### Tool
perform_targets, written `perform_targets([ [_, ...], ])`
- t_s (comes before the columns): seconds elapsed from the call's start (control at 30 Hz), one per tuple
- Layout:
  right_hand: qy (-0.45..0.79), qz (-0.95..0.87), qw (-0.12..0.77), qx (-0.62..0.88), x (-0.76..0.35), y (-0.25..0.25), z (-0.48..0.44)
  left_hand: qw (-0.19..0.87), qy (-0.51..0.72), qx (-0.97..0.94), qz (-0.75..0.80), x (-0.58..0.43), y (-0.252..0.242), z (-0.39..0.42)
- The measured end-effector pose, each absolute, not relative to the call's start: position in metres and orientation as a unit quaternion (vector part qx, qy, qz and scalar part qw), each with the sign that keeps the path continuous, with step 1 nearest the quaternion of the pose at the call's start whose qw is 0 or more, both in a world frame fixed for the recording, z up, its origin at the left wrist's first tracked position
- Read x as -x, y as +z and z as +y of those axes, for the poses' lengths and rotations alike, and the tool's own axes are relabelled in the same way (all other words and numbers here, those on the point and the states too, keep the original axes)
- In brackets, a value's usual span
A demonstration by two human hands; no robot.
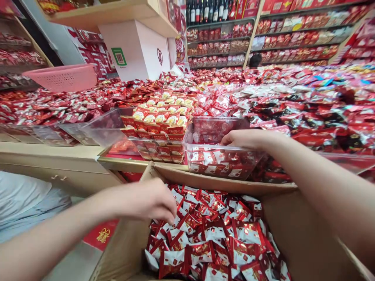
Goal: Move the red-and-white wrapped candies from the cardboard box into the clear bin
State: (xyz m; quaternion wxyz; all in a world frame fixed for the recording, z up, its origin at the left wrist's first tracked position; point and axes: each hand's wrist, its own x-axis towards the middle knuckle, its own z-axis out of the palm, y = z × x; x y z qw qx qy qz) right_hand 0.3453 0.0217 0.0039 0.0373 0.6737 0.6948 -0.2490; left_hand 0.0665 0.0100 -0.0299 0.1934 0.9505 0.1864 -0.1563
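My left hand (155, 201) hovers over the left side of an open cardboard box (295, 230). Its fingers curl down together, and whatever they may hold is hidden. Red-and-white wrapped candies (205, 230) lie in a loose heap inside the box. Beyond the box's far edge, my right hand (244, 139) reaches over a clear plastic bin (216, 147), fingers bent down into it. Their tips are mostly hidden, so I cannot tell if they grip anything. Similar red-and-white packets (215, 158) show through the bin's front wall.
Stacked durian-labelled packets (162, 121) fill the neighbouring bin. A pink basket (66, 78) sits on heaped sweets at left, near a white box-shaped stand (134, 50). Someone's light clothing (26, 199) shows at lower left. Stocked shelves (221, 43) line the back.
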Motion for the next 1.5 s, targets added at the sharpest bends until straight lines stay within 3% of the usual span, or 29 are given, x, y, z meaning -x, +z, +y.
perform_targets([
  [0.13,-0.257,0.698,0.028,-0.667,-0.343,0.005,0.021,0.041,-0.262,-0.948,0.178,-0.100,-0.071,0.009],
  [0.3,-0.270,0.705,0.022,-0.656,-0.348,-0.001,0.025,0.002,-0.313,-0.920,0.238,-0.123,-0.115,0.009],
  [0.47,-0.303,0.697,0.031,-0.649,-0.344,0.000,0.023,-0.029,-0.305,-0.925,0.224,-0.124,-0.122,0.014],
  [0.67,-0.341,0.681,0.029,-0.648,-0.342,-0.001,0.021,-0.007,-0.267,-0.951,0.153,-0.105,-0.061,0.011],
  [0.8,-0.354,0.677,0.027,-0.645,-0.344,-0.005,0.024,0.189,-0.059,-0.956,0.218,-0.098,0.018,0.019],
  [0.9,-0.353,0.676,0.028,-0.646,-0.344,-0.005,0.024,0.187,0.119,-0.940,0.259,-0.112,0.055,0.038],
  [0.97,-0.349,0.676,0.033,-0.648,-0.342,-0.004,0.023,0.146,0.167,-0.945,0.242,-0.131,0.063,0.054],
  [1.23,-0.320,0.678,0.036,-0.661,-0.338,0.000,0.020,0.036,0.089,-0.973,0.208,-0.190,0.062,0.092],
  [1.5,-0.328,0.681,0.036,-0.654,-0.340,-0.005,0.022,0.092,-0.101,-0.969,0.206,-0.197,0.049,0.104],
])
